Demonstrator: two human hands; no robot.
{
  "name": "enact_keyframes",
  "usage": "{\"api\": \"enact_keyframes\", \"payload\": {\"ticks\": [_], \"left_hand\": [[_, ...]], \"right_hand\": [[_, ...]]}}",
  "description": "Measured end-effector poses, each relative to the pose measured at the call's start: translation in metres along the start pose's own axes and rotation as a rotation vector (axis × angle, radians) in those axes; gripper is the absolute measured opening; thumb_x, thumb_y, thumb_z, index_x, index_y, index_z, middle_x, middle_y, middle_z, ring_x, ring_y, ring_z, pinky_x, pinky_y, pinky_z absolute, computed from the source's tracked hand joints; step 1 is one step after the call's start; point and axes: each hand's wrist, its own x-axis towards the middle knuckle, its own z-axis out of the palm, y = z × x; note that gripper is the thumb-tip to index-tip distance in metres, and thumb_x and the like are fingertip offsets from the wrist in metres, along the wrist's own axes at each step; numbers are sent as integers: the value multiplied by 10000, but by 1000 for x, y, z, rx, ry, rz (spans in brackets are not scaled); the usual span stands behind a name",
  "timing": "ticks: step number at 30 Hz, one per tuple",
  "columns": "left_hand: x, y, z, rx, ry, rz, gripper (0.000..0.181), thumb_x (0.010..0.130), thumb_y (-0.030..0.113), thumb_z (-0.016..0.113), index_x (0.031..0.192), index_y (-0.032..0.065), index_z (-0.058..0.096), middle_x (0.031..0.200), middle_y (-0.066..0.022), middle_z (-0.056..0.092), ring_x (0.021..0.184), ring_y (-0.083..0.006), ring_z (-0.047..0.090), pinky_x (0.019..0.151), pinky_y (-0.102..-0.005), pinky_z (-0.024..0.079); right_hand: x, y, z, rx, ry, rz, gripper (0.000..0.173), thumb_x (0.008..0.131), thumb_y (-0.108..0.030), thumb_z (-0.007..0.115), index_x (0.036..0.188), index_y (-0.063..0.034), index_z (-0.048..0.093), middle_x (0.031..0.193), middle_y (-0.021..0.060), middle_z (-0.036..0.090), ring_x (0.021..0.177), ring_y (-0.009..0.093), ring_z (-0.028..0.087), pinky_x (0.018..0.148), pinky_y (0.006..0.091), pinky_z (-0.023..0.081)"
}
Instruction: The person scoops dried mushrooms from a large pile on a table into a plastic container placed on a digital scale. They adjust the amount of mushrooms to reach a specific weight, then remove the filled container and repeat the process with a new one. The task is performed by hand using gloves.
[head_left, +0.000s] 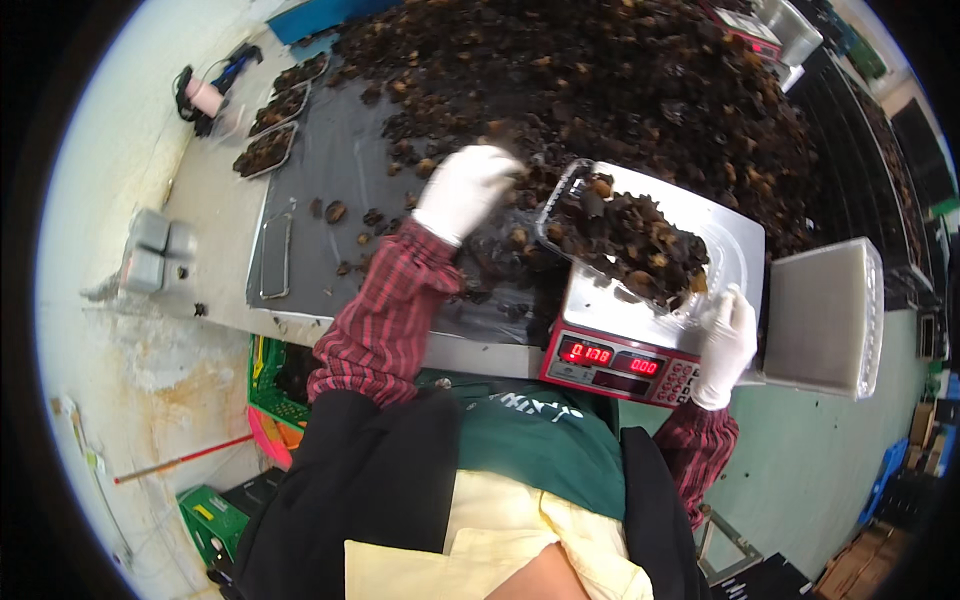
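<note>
A clear plastic tray (562, 199) heaped with dark wood ear mushrooms (637, 244) stands tilted on the steel platform (667, 199) of a red digital scale (559, 371), whose red display is lit. My right hand (727, 341), in a white glove, pinches the tray's near right corner. My left hand (469, 187), also gloved, is left of the tray, over the near edge of a large mushroom pile (600, 82). Its fingers are curled and blurred, so whether they hold a piece does not show.
Right of the scale stands a stack of clear trays (821, 322). Filled trays (266, 150) line the table's left side, near a phone-shaped frame (276, 256). Another scale (750, 34) stands at the far right. A green crate (262, 390) sits below the table's left edge.
</note>
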Motion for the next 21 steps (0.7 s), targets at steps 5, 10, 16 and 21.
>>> {"api": "enact_keyframes", "payload": {"ticks": [5, 10, 16, 21], "left_hand": [[-82, -113, -8, 8, -201, -488, 222, 733, 58, 695, 954, 54, 677, 911, -116, 653, 898, -280, 640, 806, -335, 509], [-110, -146, 9, -128, -271, -464, 209, 675, 7, 678, 874, 68, 683, 885, -98, 656, 858, -265, 651, 780, -340, 524], [-147, -101, -84, 170, -121, -486, 140, 751, 21, 633, 888, 47, 646, 932, -102, 637, 864, -274, 634, 762, -325, 507], [-264, -109, -164, 368, -618, -964, 315, 715, 40, 693, 1028, 73, 676, 1050, -176, 640, 963, -292, 640, 822, -364, 510]], "right_hand": [[-1, 5, -10, 134, -38, 198, 201, 949, -123, 570, 1086, 5, 643, 875, 81, 636, 677, 125, 591, 662, 258, 484], [2, 0, -10, 16, 4, 86, 206, 953, -149, 563, 1070, 2, 643, 885, 104, 655, 720, 159, 623, 673, 286, 493], [-3, -3, -27, 147, 42, 232, 184, 962, -107, 543, 1067, 14, 634, 793, 57, 591, 662, 89, 550, 640, 249, 471], [-13, 3, -33, 174, 68, 258, 176, 966, -122, 545, 1018, 21, 632, 782, 42, 603, 631, 84, 547, 614, 230, 463]]}}
